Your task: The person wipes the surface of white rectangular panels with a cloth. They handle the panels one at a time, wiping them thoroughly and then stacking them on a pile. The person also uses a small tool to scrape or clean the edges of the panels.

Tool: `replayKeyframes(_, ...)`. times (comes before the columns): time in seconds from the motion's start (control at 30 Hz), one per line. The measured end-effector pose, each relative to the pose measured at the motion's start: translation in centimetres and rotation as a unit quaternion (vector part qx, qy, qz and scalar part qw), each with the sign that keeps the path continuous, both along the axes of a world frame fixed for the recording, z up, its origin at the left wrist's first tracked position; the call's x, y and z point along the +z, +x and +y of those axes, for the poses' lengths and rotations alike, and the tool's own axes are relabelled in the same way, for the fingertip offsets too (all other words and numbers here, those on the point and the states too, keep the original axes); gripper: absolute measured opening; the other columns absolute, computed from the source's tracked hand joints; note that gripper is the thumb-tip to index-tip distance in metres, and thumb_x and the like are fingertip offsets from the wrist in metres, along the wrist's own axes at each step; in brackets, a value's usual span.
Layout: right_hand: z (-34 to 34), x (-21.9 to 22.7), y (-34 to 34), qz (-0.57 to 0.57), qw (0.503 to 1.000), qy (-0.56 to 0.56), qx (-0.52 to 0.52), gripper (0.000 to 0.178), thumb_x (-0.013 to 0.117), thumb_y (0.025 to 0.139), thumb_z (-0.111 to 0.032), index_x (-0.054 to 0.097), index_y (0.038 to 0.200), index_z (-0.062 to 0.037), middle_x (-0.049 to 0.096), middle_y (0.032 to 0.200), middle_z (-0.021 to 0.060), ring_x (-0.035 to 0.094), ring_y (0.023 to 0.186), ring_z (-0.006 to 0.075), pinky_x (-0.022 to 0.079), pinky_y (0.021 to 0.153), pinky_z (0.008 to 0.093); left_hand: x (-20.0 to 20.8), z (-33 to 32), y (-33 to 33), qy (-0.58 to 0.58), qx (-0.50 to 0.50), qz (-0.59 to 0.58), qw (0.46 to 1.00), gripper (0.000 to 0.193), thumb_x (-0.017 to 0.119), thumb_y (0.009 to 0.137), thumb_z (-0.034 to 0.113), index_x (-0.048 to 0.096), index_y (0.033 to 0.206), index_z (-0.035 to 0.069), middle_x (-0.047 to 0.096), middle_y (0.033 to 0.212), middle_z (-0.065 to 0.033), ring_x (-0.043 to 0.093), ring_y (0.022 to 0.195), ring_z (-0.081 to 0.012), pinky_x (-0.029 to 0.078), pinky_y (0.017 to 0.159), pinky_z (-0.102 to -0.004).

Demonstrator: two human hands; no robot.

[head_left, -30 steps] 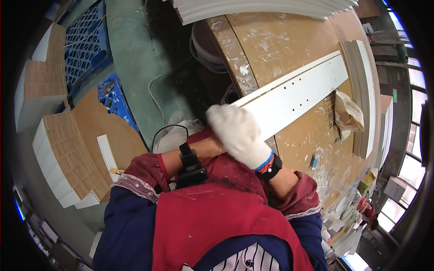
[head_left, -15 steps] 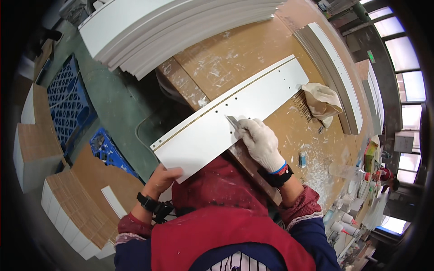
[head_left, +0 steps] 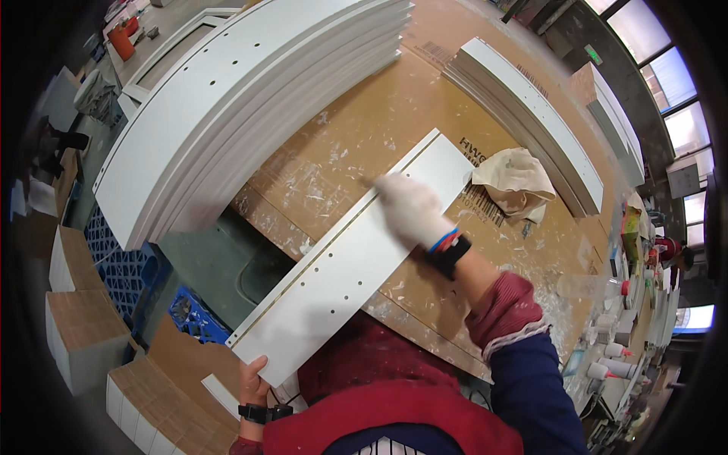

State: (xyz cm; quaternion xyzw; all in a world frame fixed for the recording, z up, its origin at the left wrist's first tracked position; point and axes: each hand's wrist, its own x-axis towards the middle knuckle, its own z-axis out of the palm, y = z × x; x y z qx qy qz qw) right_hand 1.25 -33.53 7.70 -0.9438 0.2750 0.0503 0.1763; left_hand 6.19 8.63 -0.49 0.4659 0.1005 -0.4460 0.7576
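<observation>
A long white board [head_left: 341, 262] with small drilled holes and a groove along its far edge lies slantwise, one end over the cardboard-covered table [head_left: 356, 121] and the other above my lap. Bare, my left hand [head_left: 254, 381] grips the near-left end, thumb on top. My right hand [head_left: 413, 211], in a white knitted glove, is over the far half of the board and smeared by motion. From its closed fingers a small flat metal blade [head_left: 365, 182] sticks out past the grooved edge, blurred. A cream cloth [head_left: 516, 182] lies beside the board's far end.
A tall stack of white boards [head_left: 227, 114] rises at the far left of the table. Another stack [head_left: 523, 114] stands at the right. White bottles [head_left: 603, 369] line the right side. Blue plastic crates [head_left: 199, 315] and stacked panels [head_left: 87, 326] are on the left.
My gloved hand has moved from the board's middle toward its grooved far edge. The board and my left hand sit lower in view, and the view has shifted.
</observation>
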Motion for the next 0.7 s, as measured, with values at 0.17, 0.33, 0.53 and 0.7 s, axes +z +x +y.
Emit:
replayKeyframes(0.17,-13.2,-1.3,-3.9,-0.142,0.965,-0.158,-0.156,0.02,0.048,0.088,-0.017,0.062,0.099,-0.0081,0.063,0.097,0.0192,0.059,0.092,0.0358,0.047,0.079,0.0443,0.3,0.1,0.0,0.026,0.01,-0.014,1.0,0.064,0.065,0.071,0.01,0.041,0.129,-0.002,0.054,0.117,-0.0133,0.055,0.107,-0.0277,0.046,0.092,-0.0386)
replayKeyframes(0.33,-14.7,-0.8,-5.9,-0.141,0.97,-0.124,-0.156,0.015,0.051,0.087,-0.017,0.061,0.092,-0.0061,0.063,0.09,0.0193,0.06,0.086,0.0366,0.048,0.073,0.0445,-0.7,0.8,-0.5,0.051,0.034,-0.003,0.998,0.066,0.066,0.07,0.01,0.04,0.129,-0.002,0.053,0.119,-0.0139,0.054,0.109,-0.0289,0.045,0.093,-0.0401)
replayKeyframes(0.53,-2.5,0.5,-6.0,-0.01,0.987,-0.023,0.16,0.015,0.052,0.081,-0.013,0.059,0.095,-0.0124,0.057,0.078,0.0088,0.062,0.078,0.0254,0.05,0.066,0.0369,0.2,1.0,-0.2,0.09,0.049,0.002,0.995,0.067,0.065,0.07,0.011,0.039,0.13,-0.003,0.053,0.12,-0.0152,0.053,0.109,-0.0309,0.044,0.094,-0.0429)
replayKeyframes(0.7,-14.5,-2.6,-9.8,-0.095,0.992,-0.055,-0.056,0.014,0.049,0.086,-0.013,0.059,0.092,-0.0049,0.06,0.086,0.0176,0.059,0.086,0.0334,0.048,0.073,0.0411,0.3,1.0,-0.3,0.094,0.05,0.001,0.994,0.067,0.064,0.07,0.011,0.039,0.13,-0.003,0.052,0.121,-0.016,0.053,0.11,-0.0317,0.044,0.095,-0.0432)
